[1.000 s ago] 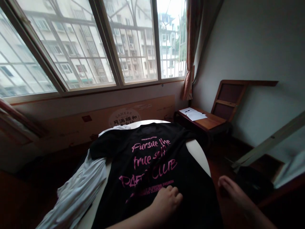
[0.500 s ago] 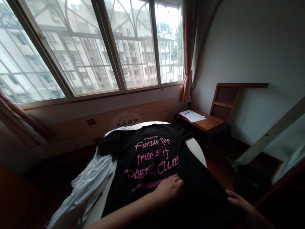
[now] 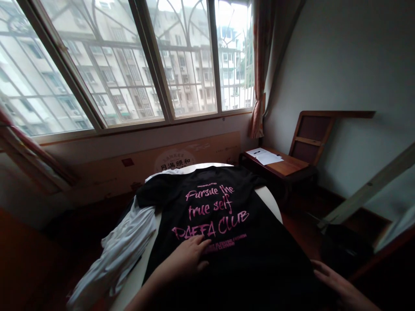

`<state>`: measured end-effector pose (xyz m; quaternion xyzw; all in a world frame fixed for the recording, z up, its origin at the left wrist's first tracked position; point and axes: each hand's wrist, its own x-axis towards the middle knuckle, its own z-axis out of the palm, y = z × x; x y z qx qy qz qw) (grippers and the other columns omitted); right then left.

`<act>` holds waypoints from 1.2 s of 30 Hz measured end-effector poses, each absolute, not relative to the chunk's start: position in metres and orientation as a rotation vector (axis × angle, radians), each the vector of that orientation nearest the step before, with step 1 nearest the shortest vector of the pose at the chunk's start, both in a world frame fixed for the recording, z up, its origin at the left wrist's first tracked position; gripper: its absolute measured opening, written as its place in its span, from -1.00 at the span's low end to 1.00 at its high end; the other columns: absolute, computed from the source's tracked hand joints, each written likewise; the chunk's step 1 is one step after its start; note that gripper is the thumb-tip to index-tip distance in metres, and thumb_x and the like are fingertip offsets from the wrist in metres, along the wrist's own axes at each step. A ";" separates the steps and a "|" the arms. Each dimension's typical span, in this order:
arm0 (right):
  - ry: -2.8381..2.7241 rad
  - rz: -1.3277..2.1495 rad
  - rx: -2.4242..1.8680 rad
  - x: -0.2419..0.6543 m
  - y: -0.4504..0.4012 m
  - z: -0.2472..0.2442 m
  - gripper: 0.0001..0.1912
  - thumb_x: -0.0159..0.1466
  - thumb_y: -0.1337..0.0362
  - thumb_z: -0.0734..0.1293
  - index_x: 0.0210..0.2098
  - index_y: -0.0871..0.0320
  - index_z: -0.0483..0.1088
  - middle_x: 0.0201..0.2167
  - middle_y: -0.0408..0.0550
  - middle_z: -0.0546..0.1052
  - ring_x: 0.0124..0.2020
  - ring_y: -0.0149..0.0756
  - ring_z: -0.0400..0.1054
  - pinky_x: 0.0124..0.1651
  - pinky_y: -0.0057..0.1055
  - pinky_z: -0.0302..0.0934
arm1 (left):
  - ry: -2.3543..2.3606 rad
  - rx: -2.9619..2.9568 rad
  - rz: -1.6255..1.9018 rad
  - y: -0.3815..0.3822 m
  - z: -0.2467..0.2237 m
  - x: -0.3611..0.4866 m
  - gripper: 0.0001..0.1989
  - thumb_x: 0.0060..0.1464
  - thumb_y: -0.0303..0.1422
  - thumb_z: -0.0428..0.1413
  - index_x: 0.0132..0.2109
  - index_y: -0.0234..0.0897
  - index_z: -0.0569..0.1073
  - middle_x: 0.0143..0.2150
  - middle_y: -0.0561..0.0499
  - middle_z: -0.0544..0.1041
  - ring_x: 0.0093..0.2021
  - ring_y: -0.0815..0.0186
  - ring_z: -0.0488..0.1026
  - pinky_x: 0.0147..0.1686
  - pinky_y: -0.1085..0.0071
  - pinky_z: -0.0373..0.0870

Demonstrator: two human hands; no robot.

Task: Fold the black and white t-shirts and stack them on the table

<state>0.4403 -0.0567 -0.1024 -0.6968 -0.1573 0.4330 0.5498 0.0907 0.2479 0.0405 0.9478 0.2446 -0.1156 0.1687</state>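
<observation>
A black T-shirt [image 3: 207, 216] with pink lettering lies spread, back print up, over a round white table [image 3: 274, 206]. My left hand [image 3: 189, 255] rests on the shirt at the lower left of the print, its fingers apart and nothing held. At the shirt's lower right edge, my right hand [image 3: 329, 276] has its fingers against the black cloth; the fingertips are dark and partly hidden, so a grip cannot be made out. White clothing [image 3: 123, 250] hangs rumpled over the table's left side, beside the shirt's sleeve.
Behind the table, a long printed cardboard box [image 3: 207, 151] leans below the barred window [image 3: 181, 65]. To the right stands a low wooden table [image 3: 288, 166] with white papers [image 3: 265, 156]. A dark bin [image 3: 345, 246] and a slanted beam [image 3: 366, 185] are at the lower right.
My left hand has moved left across the shirt and its fingers have opened from a closed shape. My right hand stays at the shirt's right edge. The view has shifted slightly.
</observation>
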 end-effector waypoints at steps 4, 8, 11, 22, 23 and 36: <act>-0.704 0.863 -1.793 0.458 -0.060 -0.105 -0.30 0.06 -0.17 0.42 0.08 0.09 0.47 0.08 0.16 0.55 0.13 0.11 0.44 0.14 -0.08 0.39 | 0.720 2.517 -0.289 0.202 0.071 0.055 -0.31 -0.08 -0.42 0.19 0.27 -0.11 0.41 0.33 -0.08 0.38 0.30 0.08 0.33 0.33 0.14 0.24; -1.139 0.279 -2.046 0.436 -0.049 -0.080 -0.34 0.22 -0.10 0.35 0.22 0.06 0.38 0.22 0.14 0.44 0.24 0.07 0.34 0.28 0.01 0.26 | 0.875 2.508 -0.127 0.170 0.053 0.022 -0.38 -0.09 -0.50 0.10 0.17 -0.05 0.51 0.30 -0.02 0.41 0.27 0.11 0.38 0.29 0.14 0.33; -1.529 0.098 -1.920 0.388 -0.031 -0.059 -0.56 0.34 0.12 0.31 0.20 0.00 0.42 0.24 0.05 0.42 0.23 -0.06 0.36 0.23 -0.12 0.34 | 1.298 2.635 0.043 0.162 0.007 -0.016 -0.35 -0.10 -0.56 0.06 0.18 -0.14 0.52 0.28 -0.15 0.45 0.28 -0.05 0.38 0.26 -0.08 0.33; -2.113 0.290 -1.091 0.252 0.039 -0.029 -0.64 0.22 0.50 0.23 -0.03 0.16 0.44 -0.23 -0.01 0.59 -0.22 -0.26 0.48 -0.20 -0.33 0.37 | 1.149 2.922 0.439 0.155 -0.059 -0.113 -0.29 -0.13 -0.59 0.04 0.17 0.04 0.52 0.25 -0.03 0.49 0.16 0.07 0.51 0.07 0.17 0.55; -2.137 0.314 -1.096 0.247 0.043 -0.027 -0.63 0.21 0.51 0.24 -0.02 0.15 0.43 -0.22 -0.02 0.58 -0.20 -0.26 0.47 -0.18 -0.32 0.36 | 1.136 2.939 0.455 0.155 -0.058 -0.115 -0.27 -0.15 -0.58 0.05 0.19 0.03 0.51 0.26 -0.04 0.48 0.17 0.06 0.51 0.06 0.17 0.56; -2.205 -0.371 -1.090 0.167 0.078 -0.047 -0.45 0.41 0.08 0.27 0.35 0.01 0.21 0.08 -0.02 0.54 0.08 -0.20 0.40 0.17 -0.19 0.28 | 1.105 2.699 1.260 0.151 -0.018 -0.082 -0.71 0.18 -0.48 -0.01 -0.05 -0.16 0.52 -0.15 -0.01 0.64 -0.19 0.32 0.64 -0.19 0.55 0.59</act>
